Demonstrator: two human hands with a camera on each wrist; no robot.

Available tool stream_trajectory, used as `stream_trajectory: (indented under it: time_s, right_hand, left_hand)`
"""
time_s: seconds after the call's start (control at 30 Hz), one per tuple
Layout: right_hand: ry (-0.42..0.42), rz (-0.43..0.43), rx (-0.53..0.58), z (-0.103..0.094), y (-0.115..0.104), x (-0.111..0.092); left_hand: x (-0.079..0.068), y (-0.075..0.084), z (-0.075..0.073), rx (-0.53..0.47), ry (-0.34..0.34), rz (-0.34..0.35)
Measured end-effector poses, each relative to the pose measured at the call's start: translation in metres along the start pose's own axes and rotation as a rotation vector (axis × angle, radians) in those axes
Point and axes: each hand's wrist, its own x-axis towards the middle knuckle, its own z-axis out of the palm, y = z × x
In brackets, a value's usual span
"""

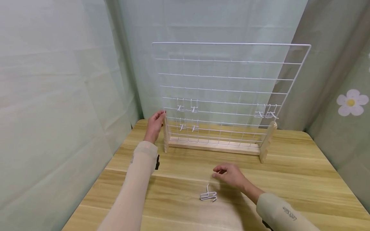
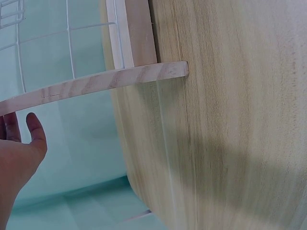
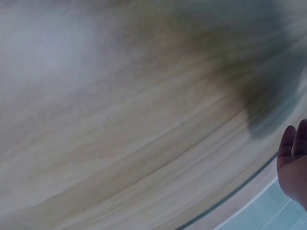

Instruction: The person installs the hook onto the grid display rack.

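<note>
A white wire grid panel (image 1: 231, 61) stands in a wooden base with a post at each end. My left hand (image 1: 154, 124) is at the upper end of the left wooden post (image 1: 166, 136). In the left wrist view, its fingertips meet the edge of that post (image 2: 103, 81), while the thumb (image 2: 36, 128) stands apart from it. Over the table, my right hand (image 1: 229, 174) hovers with loosely bent fingers and holds nothing. Just left of and nearer than that hand, a white wire hook (image 1: 208, 195) lies on the wood.
Several white hooks hang on the grid, some at the left (image 1: 193, 107) and others at the right (image 1: 270, 113). The wooden table (image 1: 179, 179) has its left edge beside a pale curtain (image 1: 57, 112). More curtain hangs behind the rack and at the right.
</note>
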Motion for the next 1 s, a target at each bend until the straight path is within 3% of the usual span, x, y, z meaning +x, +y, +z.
stream_trajectory:
  time_s: [0.33,0.47,0.6,1.0]
  right_hand:
    - [-0.119,-0.04,-0.011,0.013,-0.008,-0.012]
    - [-0.168,-0.041,-0.029,0.016,-0.01,-0.014]
    - [-0.201,-0.05,-0.027,0.017,-0.01,-0.015]
    - [-0.201,-0.122,-0.133,0.022,-0.011,-0.018]
  left_hand:
    - [-0.017,0.026,0.002,-0.015,-0.026,-0.05]
    - [-0.009,0.012,0.001,-0.009,-0.013,-0.021]
    - [-0.005,0.008,0.001,-0.011,-0.016,-0.018]
    - [-0.002,-0.001,0.0,0.006,0.001,0.017]
